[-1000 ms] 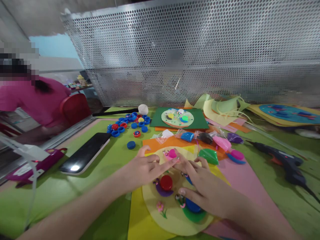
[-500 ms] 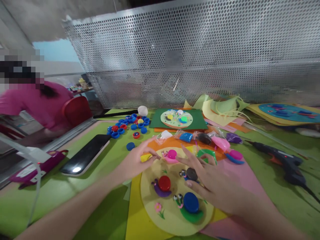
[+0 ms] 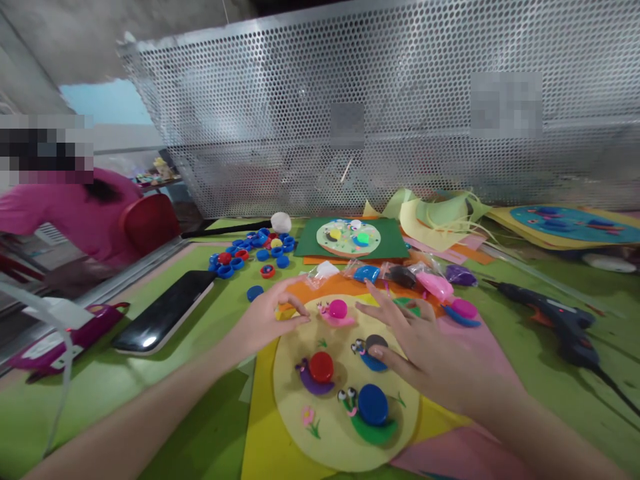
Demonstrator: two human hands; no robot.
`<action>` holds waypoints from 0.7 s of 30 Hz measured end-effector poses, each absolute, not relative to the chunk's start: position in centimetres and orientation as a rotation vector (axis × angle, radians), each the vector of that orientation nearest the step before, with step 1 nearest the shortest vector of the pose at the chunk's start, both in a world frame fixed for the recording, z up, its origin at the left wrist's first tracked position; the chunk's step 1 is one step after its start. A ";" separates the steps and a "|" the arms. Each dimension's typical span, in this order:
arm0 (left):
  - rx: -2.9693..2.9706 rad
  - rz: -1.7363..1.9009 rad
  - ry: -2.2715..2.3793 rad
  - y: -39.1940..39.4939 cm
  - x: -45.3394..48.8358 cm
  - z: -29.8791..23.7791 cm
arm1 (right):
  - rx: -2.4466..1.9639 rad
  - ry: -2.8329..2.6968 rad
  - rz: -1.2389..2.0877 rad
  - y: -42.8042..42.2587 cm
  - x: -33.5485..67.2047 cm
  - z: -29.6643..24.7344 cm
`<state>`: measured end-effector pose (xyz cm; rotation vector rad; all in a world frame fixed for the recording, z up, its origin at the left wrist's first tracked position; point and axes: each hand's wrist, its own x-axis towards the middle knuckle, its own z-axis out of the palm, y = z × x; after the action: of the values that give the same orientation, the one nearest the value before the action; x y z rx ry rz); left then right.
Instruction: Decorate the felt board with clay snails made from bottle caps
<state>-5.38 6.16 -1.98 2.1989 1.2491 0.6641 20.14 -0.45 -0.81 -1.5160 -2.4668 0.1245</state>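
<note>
One pink clay snail [image 3: 342, 321] with round magenta shell [image 3: 339, 309] lies on pale-yellow paper oval [image 3: 365, 457]; left hand [image 3: 266, 315] beside it, grip half-parted, empty; right hand [image 3: 425, 350] opposite, fingers spread, empty.

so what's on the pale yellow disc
On the disc: a pink snail, a red-shelled snail, a grey-shelled snail, a blue-shelled snail, a pink flower and green sprigs. The right hand covers the disc's upper right edge; whatever lies there is hidden.

Grey-capped blue clay snail [image 3: 379, 363]: mid-frame, partly behind right hand [image 3: 430, 353].
Thin black glue-gun cord [image 3: 619, 392]: cut off, lower right.
Pink-shirted person [image 3: 95, 217]: head blurred, upper left.
</note>
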 end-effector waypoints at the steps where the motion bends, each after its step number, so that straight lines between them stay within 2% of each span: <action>1: 2.210 0.664 1.249 6.2 -5.4 -2.0 | -1.521 -2.445 0.077 -0.4 20.2 -0.9; 4: 2.253 0.670 1.243 6.3 -5.4 -2.1 | -1.532 -2.386 -0.033 0.2 20.8 -1.3; 13: 2.475 0.689 1.322 6.8 -6.0 -2.6 | -1.740 -2.019 -0.081 3.5 25.2 -1.9; 21: 2.509 0.634 1.439 5.3 -5.9 0.0 | -1.771 -2.191 -0.123 4.1 25.9 -3.2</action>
<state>-5.94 5.31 -0.02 2.5086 1.4388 0.6342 25.95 4.09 -3.16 -1.7707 -2.1914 -0.1226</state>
